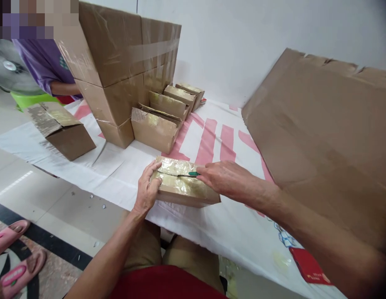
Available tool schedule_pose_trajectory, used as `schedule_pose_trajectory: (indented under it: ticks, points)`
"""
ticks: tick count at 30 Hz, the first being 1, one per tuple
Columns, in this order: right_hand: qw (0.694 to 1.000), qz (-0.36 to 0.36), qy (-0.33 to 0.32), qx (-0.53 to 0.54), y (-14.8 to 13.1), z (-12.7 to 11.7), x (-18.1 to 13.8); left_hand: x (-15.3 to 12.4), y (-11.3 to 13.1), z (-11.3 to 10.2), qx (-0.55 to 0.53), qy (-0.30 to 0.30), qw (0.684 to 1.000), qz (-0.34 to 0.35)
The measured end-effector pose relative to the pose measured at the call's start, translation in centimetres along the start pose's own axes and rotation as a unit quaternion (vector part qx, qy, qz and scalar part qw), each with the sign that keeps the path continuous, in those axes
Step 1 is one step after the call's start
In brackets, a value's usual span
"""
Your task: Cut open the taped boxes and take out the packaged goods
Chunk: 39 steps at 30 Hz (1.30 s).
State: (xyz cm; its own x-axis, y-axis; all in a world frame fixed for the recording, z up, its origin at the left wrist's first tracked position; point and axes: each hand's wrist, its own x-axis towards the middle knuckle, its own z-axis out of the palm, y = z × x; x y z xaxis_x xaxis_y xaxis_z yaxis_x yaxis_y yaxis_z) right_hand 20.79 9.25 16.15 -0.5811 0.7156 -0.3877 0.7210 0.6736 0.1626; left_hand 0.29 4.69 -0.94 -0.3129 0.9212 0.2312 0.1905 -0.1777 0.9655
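Note:
A small cardboard box (186, 196) lies in front of me on the white cloth, its top covered with shiny clear tape. My left hand (147, 187) rests on its left end, fingers spread over the top edge and side. In my right hand (221, 176) is a green-handled utility knife (193, 173), gripped between thumb and fingers. The blade points left and touches the taped top along the seam. A slit in the tape runs from the blade towards my left hand. The knife's rear end is hidden inside my hand.
Several small boxes (155, 128) stand in a row beside a tall stack of taped cartons (121, 50). Another box (70, 141) sits at the left edge. A large cardboard sheet (320, 133) leans at right, near a red item (308, 265). A person in a purple sleeve (45, 66) is behind the stack.

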Motion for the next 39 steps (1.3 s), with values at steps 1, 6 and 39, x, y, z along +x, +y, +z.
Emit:
schedule_pose_trajectory:
  ticks: [1, 6, 39]
  points:
    - [1.0, 0.005, -0.003, -0.005, 0.4, 0.1, -0.4, 0.0, 0.1, 0.0, 0.001, 0.003, 1.0, 0.0]
    - [0.999, 0.029, -0.015, -0.011, 3.6, 2.9, -2.8, -0.1, 0.4, 0.1, -0.009, 0.013, 1.0, -0.003]
    - [0.884, 0.231, 0.291, 0.282, 7.7, 15.7, -10.5, 0.2, 0.4, 0.3, -0.016, 0.032, 0.999, -0.01]
